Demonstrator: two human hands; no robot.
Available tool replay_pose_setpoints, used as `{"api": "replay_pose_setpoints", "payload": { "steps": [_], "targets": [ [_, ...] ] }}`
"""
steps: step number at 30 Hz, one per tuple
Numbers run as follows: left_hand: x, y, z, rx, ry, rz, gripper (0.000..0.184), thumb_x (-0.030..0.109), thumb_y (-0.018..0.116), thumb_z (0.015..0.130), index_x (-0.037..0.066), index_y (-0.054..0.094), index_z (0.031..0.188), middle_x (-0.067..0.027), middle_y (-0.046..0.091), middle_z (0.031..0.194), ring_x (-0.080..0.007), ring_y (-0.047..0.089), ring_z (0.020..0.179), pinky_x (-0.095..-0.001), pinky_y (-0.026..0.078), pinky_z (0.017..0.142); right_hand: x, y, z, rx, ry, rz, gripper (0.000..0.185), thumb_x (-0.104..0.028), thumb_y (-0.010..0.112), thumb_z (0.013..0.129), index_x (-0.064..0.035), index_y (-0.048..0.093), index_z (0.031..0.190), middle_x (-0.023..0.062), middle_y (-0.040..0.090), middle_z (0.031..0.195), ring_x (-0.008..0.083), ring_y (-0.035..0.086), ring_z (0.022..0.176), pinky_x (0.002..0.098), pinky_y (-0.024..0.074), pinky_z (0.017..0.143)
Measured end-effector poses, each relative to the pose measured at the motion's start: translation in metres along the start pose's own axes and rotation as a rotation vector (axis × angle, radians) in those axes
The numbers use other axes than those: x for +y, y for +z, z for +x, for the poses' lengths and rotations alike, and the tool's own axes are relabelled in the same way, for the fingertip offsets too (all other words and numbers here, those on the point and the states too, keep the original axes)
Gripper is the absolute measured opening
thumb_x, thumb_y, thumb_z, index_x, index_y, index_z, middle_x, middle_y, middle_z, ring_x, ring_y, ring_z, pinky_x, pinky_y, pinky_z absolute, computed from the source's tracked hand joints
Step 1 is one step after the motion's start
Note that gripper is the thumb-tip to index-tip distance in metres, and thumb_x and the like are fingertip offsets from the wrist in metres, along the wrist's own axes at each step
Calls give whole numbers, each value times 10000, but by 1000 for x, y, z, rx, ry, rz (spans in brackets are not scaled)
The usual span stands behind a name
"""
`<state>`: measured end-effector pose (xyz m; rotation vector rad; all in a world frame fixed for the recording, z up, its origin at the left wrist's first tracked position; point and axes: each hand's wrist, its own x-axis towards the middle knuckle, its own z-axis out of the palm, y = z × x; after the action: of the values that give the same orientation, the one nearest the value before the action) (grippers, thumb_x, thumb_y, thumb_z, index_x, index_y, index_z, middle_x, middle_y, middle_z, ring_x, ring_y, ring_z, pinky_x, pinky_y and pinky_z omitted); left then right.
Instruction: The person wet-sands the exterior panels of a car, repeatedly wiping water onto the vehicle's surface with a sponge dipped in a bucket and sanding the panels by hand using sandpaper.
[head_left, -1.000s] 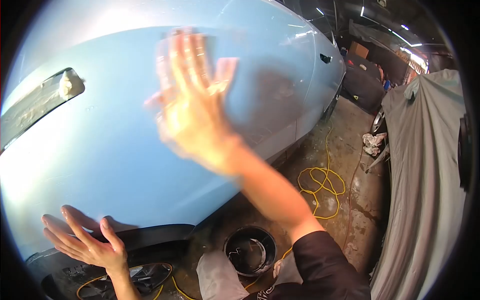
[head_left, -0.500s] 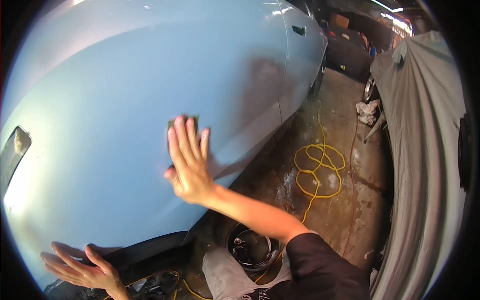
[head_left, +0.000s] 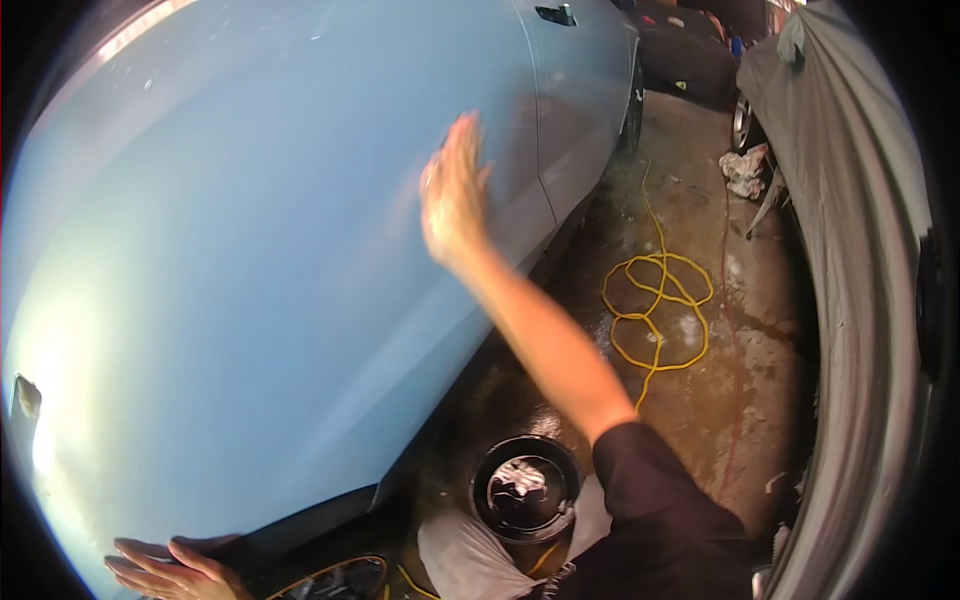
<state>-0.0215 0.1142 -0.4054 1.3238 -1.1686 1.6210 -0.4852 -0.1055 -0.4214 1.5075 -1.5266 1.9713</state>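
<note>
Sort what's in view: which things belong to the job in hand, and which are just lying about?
In the job:
Pale blue car body panel, the right hand over it, the left hand at its lower edge
Round black bucket by the knees, probably

Lying about, it seems:
Loosely coiled yellow cord
Crumpled whitish cloth or paper

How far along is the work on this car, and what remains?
Done: the black bucket is in place. In hand: the right hand, blurred, is at the blue bodywork; the left hand rests near its lower edge. Left: probably more bodywork, but no visible boundary shows how much.
</note>
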Motion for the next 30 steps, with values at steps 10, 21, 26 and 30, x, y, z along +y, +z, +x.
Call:
{"api": "replay_pose_setpoints", "payload": {
  "steps": [10, 21, 26, 30],
  "targets": [
    [-10, 2, -6, -30, 25, 99, 657, 583, 292, 1016, 196, 330, 1545, -122, 234, 1617, -377, 220, 1478, -582, 223, 1169, -28, -13, -108, -345, -74, 17, 751, -254, 433, 993, 48, 25, 1547, 298, -52, 1608, 484, -57, 1486, 653, -16, 1150],
    [5, -20, 1, -179, -3, 14, 719, 556, 250, 1042, 55, 248, 1557, -233, 128, 1620, -440, 142, 1481, -627, 166, 1163, -1, -17, -9, -64, -7, -75, 716, -297, 401, 1019, 37, 58, 1553, 236, -14, 1633, 396, -48, 1512, 615, 6, 1173],
    [11, -17, 9, -145, 31, 6, 691, 531, 258, 1047, 61, 262, 1553, -222, 133, 1622, -416, 148, 1487, -617, 177, 1169, 73, -24, 146, 131, 36, 92, 622, -362, 326, 1055, 10, 207, 1539, 196, 105, 1634, 376, 86, 1508, 600, 116, 1176],
    [-3, -2, 2, -17, 0, 13, 648, 549, 320, 1017, 162, 351, 1535, -127, 266, 1605, -352, 231, 1481, -580, 224, 1173, -44, -4, 111, 86, -135, -235, 594, -381, 314, 1057, -49, 245, 1544, 161, 158, 1632, 366, 138, 1502, 588, 168, 1174]
  ]
}}
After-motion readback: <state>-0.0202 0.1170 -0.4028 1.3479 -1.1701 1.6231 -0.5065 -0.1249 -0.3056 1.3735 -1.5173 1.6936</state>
